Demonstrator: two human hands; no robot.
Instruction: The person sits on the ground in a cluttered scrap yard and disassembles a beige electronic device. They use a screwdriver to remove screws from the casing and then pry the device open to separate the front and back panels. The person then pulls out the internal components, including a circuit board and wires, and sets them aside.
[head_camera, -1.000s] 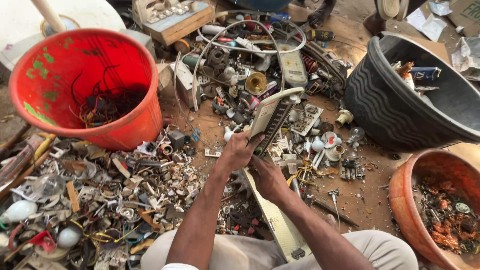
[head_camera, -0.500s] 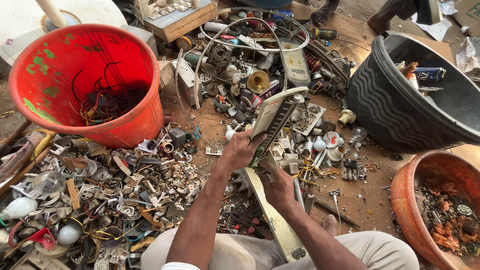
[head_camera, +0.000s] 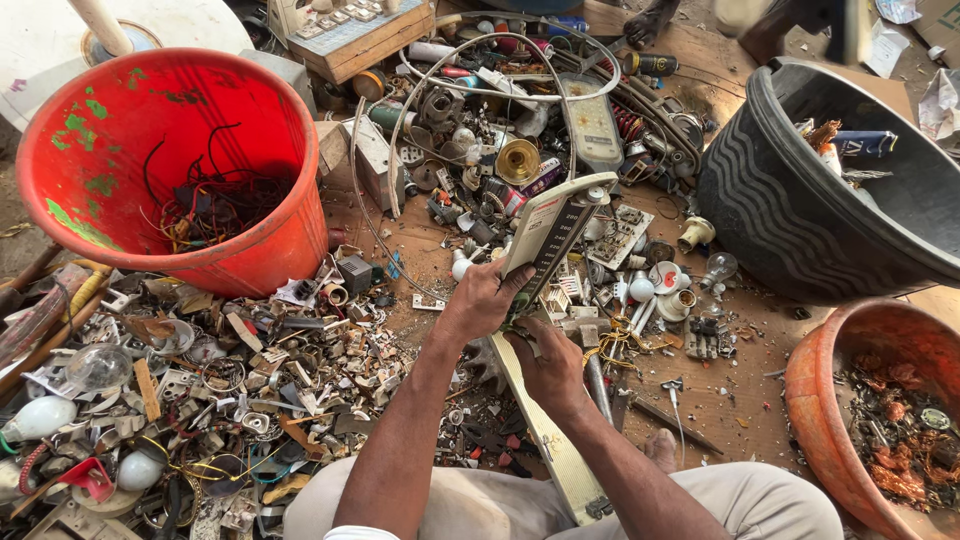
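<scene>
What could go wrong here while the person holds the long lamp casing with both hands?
1. The left hand and right hand are bare, so the edges of the lamp casing might cut them.
2. Glass bulbs lie in the scrap pile; one may break if the casing falls.
3. A bare foot rests near loose metal bits and could be pricked.

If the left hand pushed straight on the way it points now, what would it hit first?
The left hand points up and right, already gripping the long cream light housing. Past that, the first thing in line looks like the grey flat lamp panel in the scrap pile, though depth is hard to judge.
</scene>
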